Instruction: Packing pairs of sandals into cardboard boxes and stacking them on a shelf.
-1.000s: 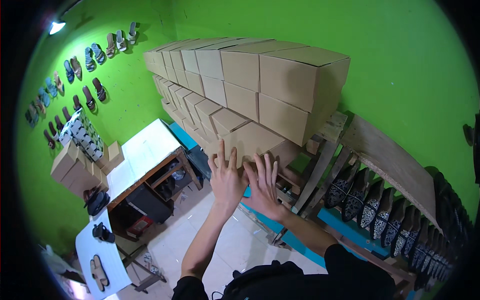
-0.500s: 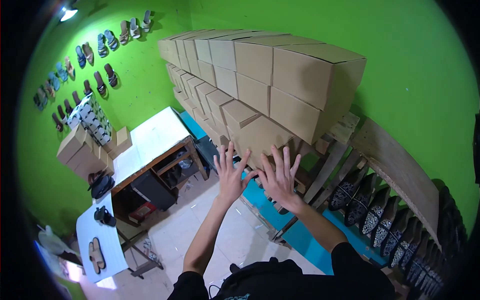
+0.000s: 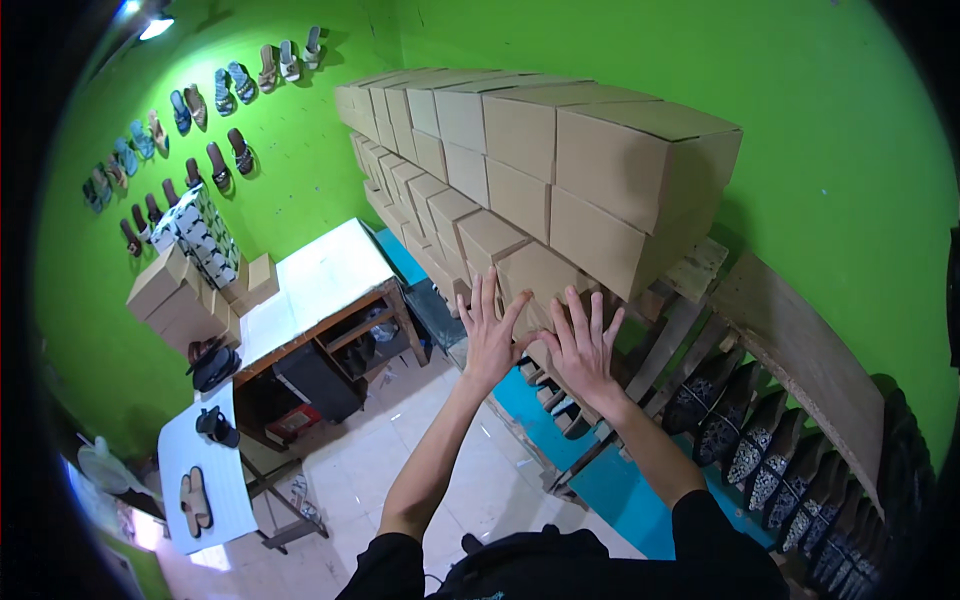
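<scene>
My left hand (image 3: pixel 490 342) is raised in front of me with its fingers spread and nothing in it. Beside it, my right hand (image 3: pixel 582 352) is open in the same way, and the two thumbs nearly meet. Behind my fingers is the near end of a lower row of brown cardboard boxes, where one box (image 3: pixel 538 268) is partly covered by my hands. I cannot tell whether my palms press on it. Above it, larger cardboard boxes (image 3: pixel 603 215) stand stacked two high in a long row along the green wall.
Patterned pointed shoes (image 3: pixel 745 450) line a rack at right, under a wooden board (image 3: pixel 790 325). A turquoise shelf (image 3: pixel 625 495) runs below the boxes. On the left are a white-topped table (image 3: pixel 325 270), a smaller table (image 3: pixel 185 520) with sandals (image 3: pixel 195 498), and sandals hung on the wall.
The view has shifted slightly, and the whole scene sits a little lower and to the right. The lower box by my hands appears further back in its row. Both hands stay open.
</scene>
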Motion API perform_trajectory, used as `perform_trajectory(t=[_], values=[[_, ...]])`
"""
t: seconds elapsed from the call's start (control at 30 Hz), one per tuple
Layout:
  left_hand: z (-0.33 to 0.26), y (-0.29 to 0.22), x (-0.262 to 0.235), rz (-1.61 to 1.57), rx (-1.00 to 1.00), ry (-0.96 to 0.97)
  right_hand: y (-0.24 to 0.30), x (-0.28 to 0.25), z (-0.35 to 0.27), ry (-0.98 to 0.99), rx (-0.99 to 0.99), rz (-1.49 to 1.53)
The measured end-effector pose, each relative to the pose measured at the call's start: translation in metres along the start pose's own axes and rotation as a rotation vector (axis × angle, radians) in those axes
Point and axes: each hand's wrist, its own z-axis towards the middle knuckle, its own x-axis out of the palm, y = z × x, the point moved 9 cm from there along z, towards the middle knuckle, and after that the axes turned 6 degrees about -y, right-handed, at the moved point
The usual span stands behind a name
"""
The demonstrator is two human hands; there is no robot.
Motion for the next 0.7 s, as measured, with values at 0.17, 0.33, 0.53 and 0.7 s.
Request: perform_trajectory(t=[0.17, 0.33, 0.53, 0.7], values=[[0.001, -0.001, 0.010, -0.001, 0.000, 0.034, -0.007, 0.003, -0.006, 0.039, 0.007, -0.021], [-0.002, 0.005, 0.000, -0.054, -0.045, 0.054, 0.004, -0.006, -0.004, -0.009, 0.040, 0.124], [-0.068, 0.054, -0.051, 0.118, -0.197, 0.044, 0.073, 0.000, -0.031, 0.033, 0.044, 0.363], [-0.179, 0.121, -0.099, 0.256, -0.450, 0.200, 0.112, 0.054, -0.062, 0.308, 0.189, 0.518]])
